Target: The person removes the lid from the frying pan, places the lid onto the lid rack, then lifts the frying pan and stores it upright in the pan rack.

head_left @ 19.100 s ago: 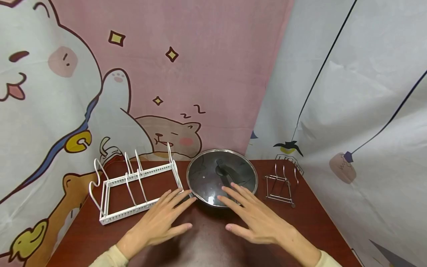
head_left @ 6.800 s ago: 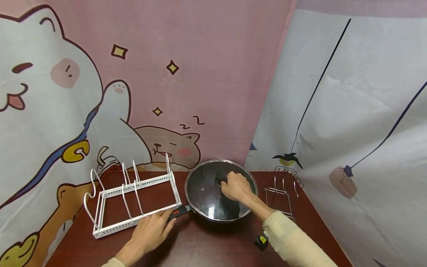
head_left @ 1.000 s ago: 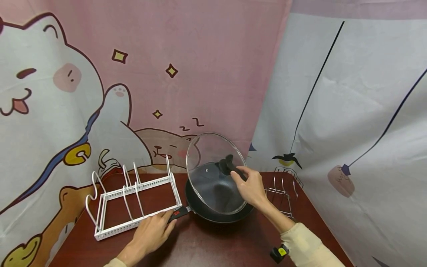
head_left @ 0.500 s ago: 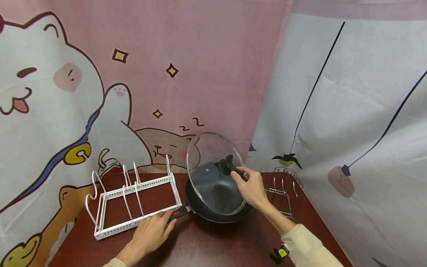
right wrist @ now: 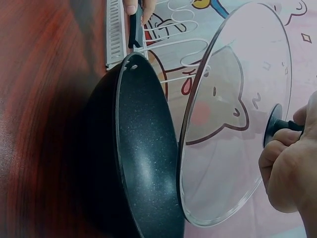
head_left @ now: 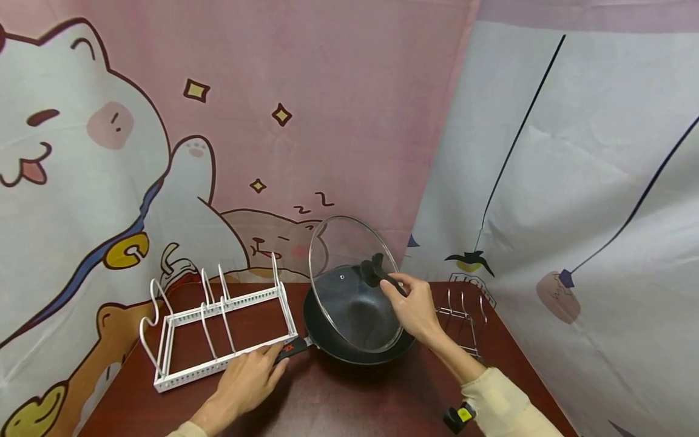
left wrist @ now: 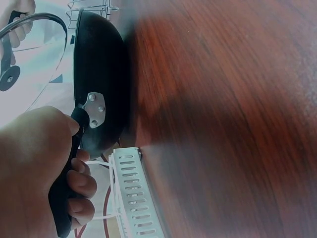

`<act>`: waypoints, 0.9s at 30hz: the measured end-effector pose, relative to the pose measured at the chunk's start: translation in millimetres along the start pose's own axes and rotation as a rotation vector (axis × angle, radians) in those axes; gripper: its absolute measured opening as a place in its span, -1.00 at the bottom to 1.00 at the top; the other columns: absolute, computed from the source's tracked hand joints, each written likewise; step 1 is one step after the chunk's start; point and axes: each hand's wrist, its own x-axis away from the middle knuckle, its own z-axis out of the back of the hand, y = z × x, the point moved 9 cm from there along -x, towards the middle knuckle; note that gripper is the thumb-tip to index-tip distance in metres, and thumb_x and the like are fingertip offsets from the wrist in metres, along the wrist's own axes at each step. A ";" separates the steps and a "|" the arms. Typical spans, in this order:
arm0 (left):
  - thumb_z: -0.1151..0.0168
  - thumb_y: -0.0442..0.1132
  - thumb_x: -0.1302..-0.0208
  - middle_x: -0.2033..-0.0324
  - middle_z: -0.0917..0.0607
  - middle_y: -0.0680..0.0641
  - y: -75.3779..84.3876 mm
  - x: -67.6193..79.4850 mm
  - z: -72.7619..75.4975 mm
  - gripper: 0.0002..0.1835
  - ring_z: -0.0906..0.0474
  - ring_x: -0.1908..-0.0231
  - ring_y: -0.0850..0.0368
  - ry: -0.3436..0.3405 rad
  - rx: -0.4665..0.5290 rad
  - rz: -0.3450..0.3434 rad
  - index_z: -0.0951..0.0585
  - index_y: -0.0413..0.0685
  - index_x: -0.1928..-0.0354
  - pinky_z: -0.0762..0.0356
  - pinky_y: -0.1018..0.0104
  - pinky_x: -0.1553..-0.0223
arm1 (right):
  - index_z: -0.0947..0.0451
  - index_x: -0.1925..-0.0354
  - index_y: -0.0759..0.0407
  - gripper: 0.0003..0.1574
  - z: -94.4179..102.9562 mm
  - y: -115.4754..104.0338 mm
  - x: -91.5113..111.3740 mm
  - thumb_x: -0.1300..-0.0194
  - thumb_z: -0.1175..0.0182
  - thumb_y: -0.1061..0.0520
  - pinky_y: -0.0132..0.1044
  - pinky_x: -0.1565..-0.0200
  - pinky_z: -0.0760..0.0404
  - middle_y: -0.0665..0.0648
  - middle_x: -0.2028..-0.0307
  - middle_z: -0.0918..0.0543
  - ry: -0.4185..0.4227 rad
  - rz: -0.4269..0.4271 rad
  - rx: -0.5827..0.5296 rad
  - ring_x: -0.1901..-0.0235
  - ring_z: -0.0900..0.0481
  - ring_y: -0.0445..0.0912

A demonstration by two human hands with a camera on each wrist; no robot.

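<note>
A dark frying pan (head_left: 322, 328) with a deep, speckled inside stands on the table. My left hand (head_left: 247, 377) grips its black handle (head_left: 292, 348), fingers curled round it, as the left wrist view shows. Above the pan my right hand (head_left: 416, 308) holds the clear glass lid (right wrist: 233, 163) by its black knob (head_left: 374, 271). Tilted up, the lid has its far edge high and its lower edge close over the pan; whether that edge touches the pan I cannot tell. The pan's inside shows nothing in it.
On the left a white rack (head_left: 199, 368) with upright wire dividers stands beside the pan handle. A small metal wire rack (head_left: 459, 314) is at the right, partly behind my right arm. A printed cloth (head_left: 349, 109) hangs behind the brown table (head_left: 327, 406).
Earlier the lid lay on the pan; now my right hand has raised and tilted it. Over the last second it has shifted slightly right. My left hand stays on the handle.
</note>
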 end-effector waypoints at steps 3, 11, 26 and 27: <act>-0.53 0.04 -0.48 0.26 -0.87 0.02 0.5 0.0 0.3 -0.65 -0.76 0.47 0.02 0.002 -0.001 -0.004 -0.76 0.03 -0.12 -0.58 0.13 0.46 | -0.81 -0.19 0.20 -0.57 -0.1 1.5 -0.2 -0.56 -0.43 -0.05 -0.34 0.45 -0.32 -0.10 0.60 -0.35 -0.002 -0.002 -0.022 0.62 -0.25 -0.29; -0.54 0.03 -0.46 0.29 -0.85 0.03 1.5 0.2 1.6 -0.66 -0.75 0.48 0.03 0.023 -0.005 -0.015 -0.76 0.03 -0.10 -0.57 0.13 0.46 | -0.79 -0.20 0.24 -0.57 -2.6 4.3 0.7 -0.58 -0.42 -0.02 -0.36 0.49 -0.37 -0.08 0.62 -0.41 -0.025 -0.026 -0.094 0.62 -0.34 -0.27; -0.54 0.03 -0.47 0.29 -0.85 0.04 0.9 0.3 1.2 -0.66 -0.74 0.49 0.04 0.015 -0.005 -0.010 -0.76 0.03 -0.10 -0.57 0.15 0.47 | -0.76 -0.17 0.34 -0.60 -5.8 5.3 2.1 -0.61 -0.40 0.05 -0.40 0.56 -0.37 -0.08 0.64 -0.47 -0.054 -0.087 -0.221 0.69 -0.35 -0.27; -0.53 0.04 -0.48 0.29 -0.85 0.04 0.7 0.4 0.9 -0.66 -0.75 0.49 0.04 0.009 -0.005 -0.008 -0.76 0.03 -0.10 -0.57 0.15 0.47 | -0.75 -0.17 0.35 -0.60 -6.3 5.5 2.3 -0.61 -0.39 0.06 -0.41 0.57 -0.35 -0.08 0.65 -0.46 -0.059 -0.093 -0.238 0.70 -0.33 -0.28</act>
